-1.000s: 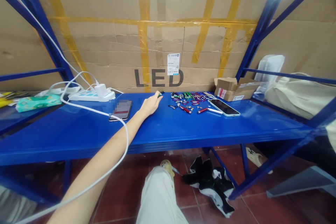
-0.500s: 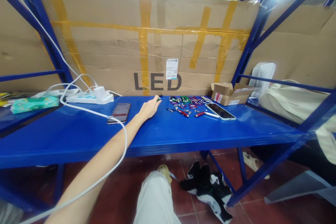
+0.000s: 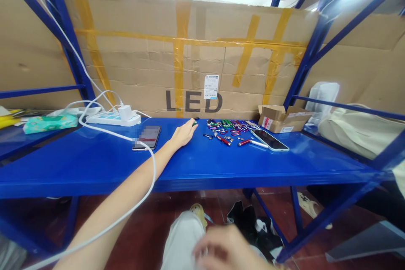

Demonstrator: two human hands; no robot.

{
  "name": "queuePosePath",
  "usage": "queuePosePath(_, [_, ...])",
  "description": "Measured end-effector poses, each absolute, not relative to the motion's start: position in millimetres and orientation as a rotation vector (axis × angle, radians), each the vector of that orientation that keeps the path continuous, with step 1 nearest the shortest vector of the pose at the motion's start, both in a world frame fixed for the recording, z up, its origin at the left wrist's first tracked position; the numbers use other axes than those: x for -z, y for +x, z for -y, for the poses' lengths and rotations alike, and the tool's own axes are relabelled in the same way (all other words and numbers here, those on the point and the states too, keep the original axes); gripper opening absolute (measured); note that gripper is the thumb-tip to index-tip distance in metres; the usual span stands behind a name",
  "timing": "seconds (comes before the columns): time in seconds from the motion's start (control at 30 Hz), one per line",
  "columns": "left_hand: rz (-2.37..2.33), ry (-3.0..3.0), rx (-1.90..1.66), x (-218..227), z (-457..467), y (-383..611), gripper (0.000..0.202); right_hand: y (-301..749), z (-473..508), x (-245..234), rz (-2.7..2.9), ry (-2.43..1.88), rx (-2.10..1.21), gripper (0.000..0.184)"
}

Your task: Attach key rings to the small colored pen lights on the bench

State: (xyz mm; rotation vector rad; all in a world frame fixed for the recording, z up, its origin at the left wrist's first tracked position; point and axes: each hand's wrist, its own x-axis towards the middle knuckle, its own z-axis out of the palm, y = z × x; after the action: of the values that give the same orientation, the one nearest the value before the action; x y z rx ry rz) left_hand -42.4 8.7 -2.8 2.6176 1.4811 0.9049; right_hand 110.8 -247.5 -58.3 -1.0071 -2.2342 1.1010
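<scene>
My left hand (image 3: 184, 134) rests on the blue table (image 3: 126, 168), its fingers closed round a small dark green and black stick-like thing (image 3: 195, 121), mostly hidden by the fingers. To its right lies a pile of small coloured metal pieces (image 3: 232, 125) in green, purple and red. In front of the pile are a red pen-like tube (image 3: 224, 140), another red tube with a silver body (image 3: 245, 142) and several small round silver discs. My right hand (image 3: 232, 247) shows at the bottom over my lap, smeared by motion; what it holds, if anything, cannot be made out.
A phone (image 3: 151, 138) lies left of my forearm, and a white-edged phone (image 3: 270, 140) lies at the right. A white cable (image 3: 153, 168) loops across my left arm from a power strip (image 3: 114, 119). An open cardboard box (image 3: 283, 119) stands at the back right.
My right hand has come into view at the bottom. The view has shifted slightly, while my left hand stays in place on the table with the stick-like thing.
</scene>
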Motion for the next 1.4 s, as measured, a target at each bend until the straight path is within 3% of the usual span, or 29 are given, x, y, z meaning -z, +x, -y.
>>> queuePosePath(0.2, [-1.428, 2.648, -0.983, 4, -4, -38, 0.025, 140, 112, -24, 2.069, -1.167, -0.41, 0.014])
queuePosePath(0.43, [-1.161, 2.658, -1.273, 6, -3, -30, 0.016, 147, 22, -20, 2.389, -1.492, -0.138, 0.013])
queuePosePath(0.6, [-0.974, 2.7, -1.324, 8, -9, -28, 0.014, 148, 4, -27, 2.387, -1.491, -0.142, 0.017])
queuePosePath(0.73, [-1.092, 2.65, -1.287, 8, -16, -33, 0.019, 160, -22, -35, 2.192, -1.462, -0.16, 0.03])
queuePosePath(0.93, [-1.455, 2.589, -1.063, 10, -29, -41, 0.028, 196, -31, -39, 2.082, -1.731, -0.066, 0.013])
queuePosePath(1.13, [-1.496, 2.654, -0.977, 7, -23, -41, 0.033, 217, -32, -34, 2.234, -1.709, -0.39, 0.014])
queuePosePath(1.4, [-1.495, 2.794, -0.953, 2, -11, -40, 0.039, 223, -31, -26, 2.135, -1.706, -0.365, 0.015])
